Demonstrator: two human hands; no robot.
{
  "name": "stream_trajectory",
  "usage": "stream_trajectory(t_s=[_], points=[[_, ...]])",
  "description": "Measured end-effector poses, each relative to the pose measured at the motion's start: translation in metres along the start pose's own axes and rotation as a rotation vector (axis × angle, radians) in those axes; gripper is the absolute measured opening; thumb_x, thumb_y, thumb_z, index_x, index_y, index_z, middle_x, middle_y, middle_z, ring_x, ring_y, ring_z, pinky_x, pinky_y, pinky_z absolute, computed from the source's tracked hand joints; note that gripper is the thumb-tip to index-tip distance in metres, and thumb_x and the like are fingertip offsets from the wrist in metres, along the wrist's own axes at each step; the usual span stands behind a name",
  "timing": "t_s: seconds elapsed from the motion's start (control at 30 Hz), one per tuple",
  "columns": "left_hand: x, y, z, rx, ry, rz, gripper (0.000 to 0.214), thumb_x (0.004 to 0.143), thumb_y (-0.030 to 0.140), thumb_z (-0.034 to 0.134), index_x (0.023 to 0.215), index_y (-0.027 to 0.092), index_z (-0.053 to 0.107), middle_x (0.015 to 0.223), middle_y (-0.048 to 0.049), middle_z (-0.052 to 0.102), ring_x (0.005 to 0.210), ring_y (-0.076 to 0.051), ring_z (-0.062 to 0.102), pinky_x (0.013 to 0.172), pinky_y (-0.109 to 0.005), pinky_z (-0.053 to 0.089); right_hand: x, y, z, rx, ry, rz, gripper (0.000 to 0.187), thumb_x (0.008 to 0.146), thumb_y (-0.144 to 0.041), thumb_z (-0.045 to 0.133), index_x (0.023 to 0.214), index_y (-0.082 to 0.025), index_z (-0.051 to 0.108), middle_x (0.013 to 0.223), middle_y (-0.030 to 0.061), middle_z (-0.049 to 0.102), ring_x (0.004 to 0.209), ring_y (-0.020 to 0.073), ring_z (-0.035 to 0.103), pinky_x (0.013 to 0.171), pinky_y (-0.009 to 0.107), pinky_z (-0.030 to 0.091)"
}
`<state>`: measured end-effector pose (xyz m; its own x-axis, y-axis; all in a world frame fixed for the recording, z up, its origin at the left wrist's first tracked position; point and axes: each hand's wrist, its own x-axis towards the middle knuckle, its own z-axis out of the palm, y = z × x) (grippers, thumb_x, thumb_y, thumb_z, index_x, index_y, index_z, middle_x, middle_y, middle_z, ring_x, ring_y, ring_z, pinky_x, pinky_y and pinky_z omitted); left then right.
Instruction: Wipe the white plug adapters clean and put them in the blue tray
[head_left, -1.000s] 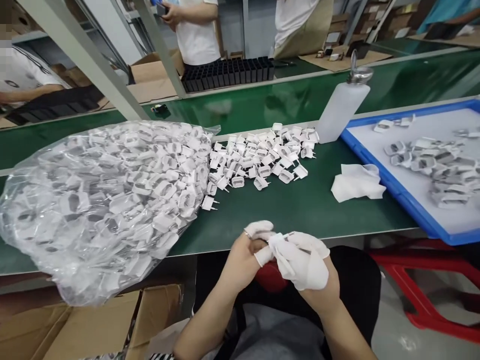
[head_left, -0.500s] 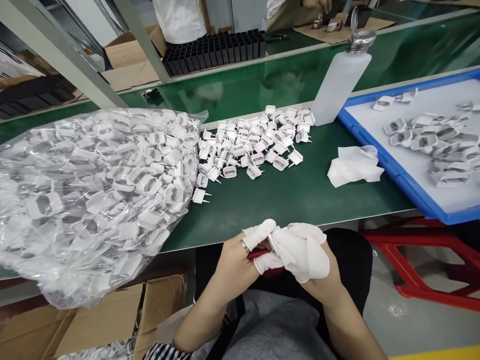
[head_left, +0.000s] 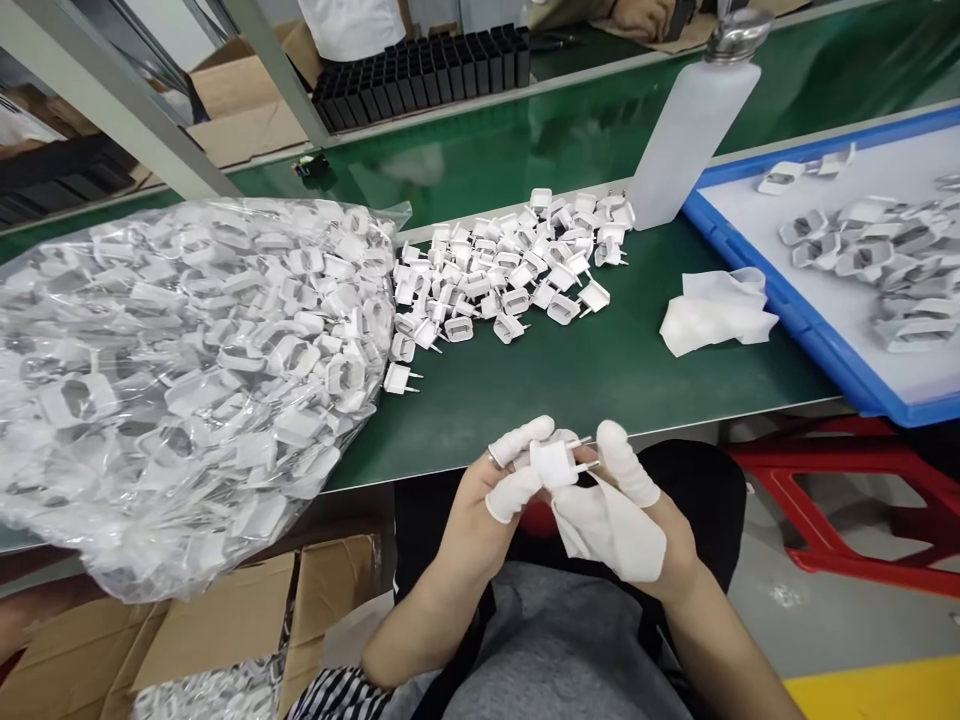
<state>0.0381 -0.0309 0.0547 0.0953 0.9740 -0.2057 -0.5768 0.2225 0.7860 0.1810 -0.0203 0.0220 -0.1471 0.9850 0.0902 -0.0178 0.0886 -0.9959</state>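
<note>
My left hand (head_left: 491,490), with white finger cots on its fingertips and a ring, pinches a white two-pin plug shell (head_left: 551,463) above my lap. The plug's metal pins point right, toward my other hand. A white cloth (head_left: 615,535) hangs from my right hand (head_left: 652,510), whose cotted thumb is raised close to the pins. Beyond the hands, a heap of similar plug shells (head_left: 517,275) lies on the green table (head_left: 480,410). Part of each hand's fingers is hidden behind the plug and cloth.
At left a clear bag (head_left: 187,380) bulges with plug shells, above an open cardboard box (head_left: 217,620). A folded cloth (head_left: 716,315), a white pump bottle (head_left: 694,140) and a blue-rimmed tray (head_left: 795,345) of plugs stand right. A red stool (head_left: 795,500) is below; black holders (head_left: 427,85) behind.
My right thumb and the cloth have come away from the plug, which now shows its body and pins. The cloth hangs lower in my right hand. The view has shifted slightly.
</note>
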Motion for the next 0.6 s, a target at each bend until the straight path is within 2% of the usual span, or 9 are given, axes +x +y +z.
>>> stream_trajectory(t_s=[0.07,0.13,0.2,0.3,0.43,0.5,0.6], points=[[0.0,-0.002,0.003,-0.016,0.033,-0.037,0.029,0.069,0.028,0.064,0.097,0.019,0.066,0.086,-0.0052,0.07,0.073,-0.019,0.065,0.076,-0.033,0.051,0.002,0.005,0.003,0.022,-0.048,0.019,0.039,0.077,-0.052,0.048,0.095,-0.021,0.063,0.076,0.0014,0.066,0.072,0.0176,0.064,0.06,0.031,0.054],[-0.001,-0.004,0.004,-0.002,0.007,-0.033,0.031,0.069,0.029,0.065,0.098,0.018,0.066,0.08,-0.005,0.07,0.068,-0.017,0.064,0.074,-0.032,0.051,0.001,0.008,0.006,0.008,-0.037,0.014,0.04,0.082,-0.051,0.039,0.095,-0.021,0.063,0.077,0.0027,0.065,0.076,0.0188,0.064,0.062,0.033,0.055],[-0.003,-0.007,0.004,0.053,-0.027,0.039,0.036,0.072,0.031,0.062,0.106,0.019,0.062,0.089,-0.0064,0.069,0.078,-0.02,0.064,0.077,-0.034,0.05,-0.003,0.006,0.008,-0.044,-0.026,-0.056,0.037,0.082,-0.049,0.041,0.099,-0.023,0.061,0.082,0.0039,0.065,0.08,0.0213,0.063,0.067,0.035,0.054],[-0.008,-0.009,0.0,0.274,-0.063,0.215,0.043,0.076,0.029,0.058,0.118,0.024,0.052,0.107,-0.0069,0.064,0.096,-0.023,0.059,0.083,-0.036,0.048,-0.012,-0.006,0.01,-0.122,-0.053,-0.172,0.036,0.078,-0.043,0.052,0.109,-0.027,0.057,0.098,0.0053,0.064,0.094,0.0258,0.06,0.08,0.04,0.05],[-0.012,-0.007,-0.009,0.57,-0.212,0.411,0.05,0.078,0.018,0.055,0.124,0.032,0.044,0.115,-0.0031,0.059,0.101,-0.021,0.056,0.089,-0.033,0.044,-0.014,-0.025,0.012,-0.06,-0.054,-0.145,0.043,0.081,-0.04,0.047,0.122,-0.025,0.046,0.115,0.0075,0.057,0.103,0.0276,0.055,0.082,0.04,0.049],[-0.012,-0.005,-0.012,0.643,-0.258,0.439,0.054,0.077,0.014,0.055,0.125,0.034,0.041,0.113,-0.0022,0.06,0.098,-0.02,0.058,0.087,-0.031,0.045,-0.011,-0.029,0.013,-0.034,-0.078,-0.152,0.044,0.082,-0.042,0.046,0.122,-0.026,0.045,0.119,0.0069,0.054,0.107,0.0276,0.053,0.085,0.041,0.047],[-0.012,-0.004,-0.011,0.611,-0.224,0.418,0.053,0.077,0.015,0.056,0.125,0.033,0.041,0.111,-0.0028,0.061,0.097,-0.02,0.058,0.085,-0.032,0.046,-0.009,-0.027,0.015,-0.044,-0.078,-0.162,0.042,0.082,-0.043,0.046,0.121,-0.027,0.047,0.122,0.0059,0.052,0.112,0.0283,0.049,0.09,0.043,0.044]])
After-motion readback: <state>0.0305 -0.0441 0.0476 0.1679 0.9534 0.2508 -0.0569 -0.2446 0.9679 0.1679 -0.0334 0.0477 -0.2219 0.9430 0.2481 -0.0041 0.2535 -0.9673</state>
